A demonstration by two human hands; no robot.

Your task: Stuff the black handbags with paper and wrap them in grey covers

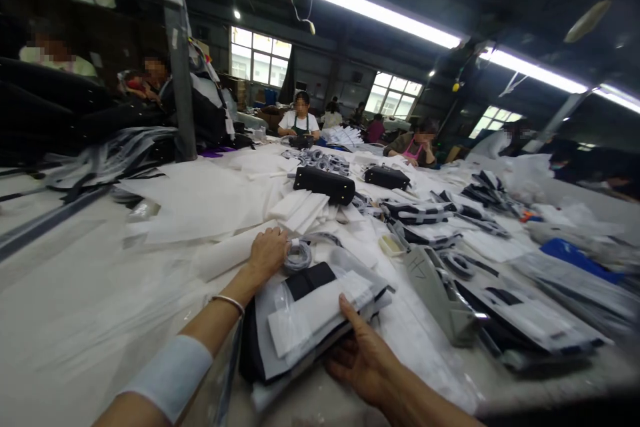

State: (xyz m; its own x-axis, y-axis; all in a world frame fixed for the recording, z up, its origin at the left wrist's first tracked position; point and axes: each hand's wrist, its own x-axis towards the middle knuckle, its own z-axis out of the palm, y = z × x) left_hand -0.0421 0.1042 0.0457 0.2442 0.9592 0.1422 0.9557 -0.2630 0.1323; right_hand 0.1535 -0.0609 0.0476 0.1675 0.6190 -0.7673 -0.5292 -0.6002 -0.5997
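right hand [363, 355]: pinching wrapped bundle [305, 323], thumb on top | left hand [269, 253]: beside grey coil [299, 255], grip can't tell tbh

A dark handwritten mark [416, 267], resembling a slanted H or 4 but too unclear to read for certain, stands on the upright face of a grey-green folded piece [441, 303] on the counter [65, 293].

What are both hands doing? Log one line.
left hand: beside grey coil, contact unclear | right hand: gripping layered bundle
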